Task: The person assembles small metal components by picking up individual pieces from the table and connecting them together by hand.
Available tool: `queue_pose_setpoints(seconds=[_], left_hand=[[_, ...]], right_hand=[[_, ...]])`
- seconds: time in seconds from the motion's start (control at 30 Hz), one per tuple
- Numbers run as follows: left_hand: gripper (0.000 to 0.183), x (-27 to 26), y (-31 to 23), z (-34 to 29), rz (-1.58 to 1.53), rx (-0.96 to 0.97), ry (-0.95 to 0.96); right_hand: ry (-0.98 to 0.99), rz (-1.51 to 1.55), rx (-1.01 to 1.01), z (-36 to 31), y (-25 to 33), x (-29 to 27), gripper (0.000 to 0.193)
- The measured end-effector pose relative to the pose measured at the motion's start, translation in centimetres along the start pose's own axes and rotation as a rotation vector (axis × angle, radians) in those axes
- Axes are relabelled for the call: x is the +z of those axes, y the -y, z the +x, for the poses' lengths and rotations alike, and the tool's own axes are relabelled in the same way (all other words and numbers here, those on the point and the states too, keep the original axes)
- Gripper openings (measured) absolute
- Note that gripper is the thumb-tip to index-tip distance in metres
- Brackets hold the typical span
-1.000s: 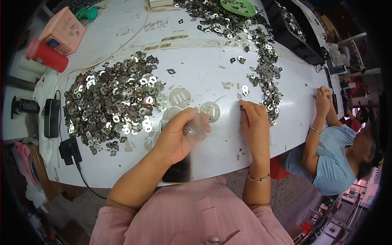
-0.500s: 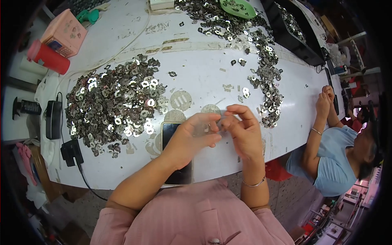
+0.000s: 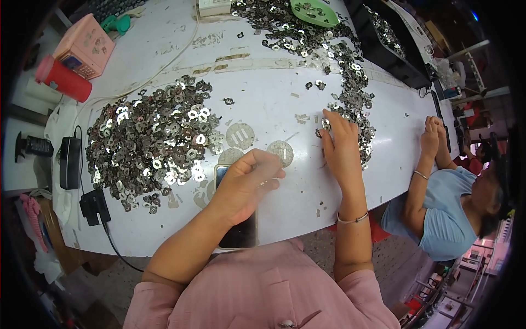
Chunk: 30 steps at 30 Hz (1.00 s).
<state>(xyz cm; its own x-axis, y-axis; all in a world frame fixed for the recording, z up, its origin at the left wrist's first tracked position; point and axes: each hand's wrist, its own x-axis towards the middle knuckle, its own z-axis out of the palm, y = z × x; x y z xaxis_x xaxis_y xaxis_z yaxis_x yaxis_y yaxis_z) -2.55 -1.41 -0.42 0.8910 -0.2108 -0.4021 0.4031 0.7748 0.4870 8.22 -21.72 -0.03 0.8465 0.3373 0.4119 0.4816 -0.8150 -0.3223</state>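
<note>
My left hand (image 3: pixel 247 185) hovers over a dark phone (image 3: pixel 239 234) with its fingers curled inward and pressed together. What it holds, if anything, is hidden by the fingers. Out to the right, my right hand (image 3: pixel 342 143) reaches at the left edge of a strip of small flat metal pieces (image 3: pixel 355 93). Its thumb and fingers are apart around a shiny ring-like metal piece (image 3: pixel 325 124) lying on the table. A large heap of similar pieces (image 3: pixel 150 137) spreads to the left of my left hand.
Farther back are a green dish (image 3: pixel 329 21) of pieces and a black bin (image 3: pixel 378 49). A red cup (image 3: pixel 66 79), a pink box (image 3: pixel 85 46) and black power adapters (image 3: pixel 94 207) stand at the left. A co-worker in blue (image 3: pixel 446 214) sits at the right.
My right hand has moved away from my left, right and forward to the metal strip, its fingers opening. The left hand stays near the phone, its fingers curling in.
</note>
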Motion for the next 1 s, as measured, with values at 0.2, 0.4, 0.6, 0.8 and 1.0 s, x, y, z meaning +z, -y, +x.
queue_pose_setpoints(seconds=[0.2,0.4,0.6,0.8,1.0], left_hand=[[0.01,-0.2,-0.3,0.0,-0.023,-0.018,0.034],[0.021,0.7,-0.4,-0.3,0.043,-0.026,0.031],[0.019,0.8,-0.1,0.1,0.131,0.036,0.018],[0.011,0.3,-0.1,0.2,0.141,0.047,0.044],[0.012,0.7,-0.5,-0.1,-0.022,-0.027,0.024]], right_hand=[[0.153,0.156,0.08,-0.3,-0.2,0.0,0.027],[0.204,1.291,0.576,-1.2,1.9,-0.4,0.026],[0.331,1.469,0.54,-2.7,5.4,-0.6,0.027],[0.251,1.269,0.316,-2.8,7.0,-0.7,0.028],[0.282,1.389,0.505,-3.1,6.6,-1.0,0.023]])
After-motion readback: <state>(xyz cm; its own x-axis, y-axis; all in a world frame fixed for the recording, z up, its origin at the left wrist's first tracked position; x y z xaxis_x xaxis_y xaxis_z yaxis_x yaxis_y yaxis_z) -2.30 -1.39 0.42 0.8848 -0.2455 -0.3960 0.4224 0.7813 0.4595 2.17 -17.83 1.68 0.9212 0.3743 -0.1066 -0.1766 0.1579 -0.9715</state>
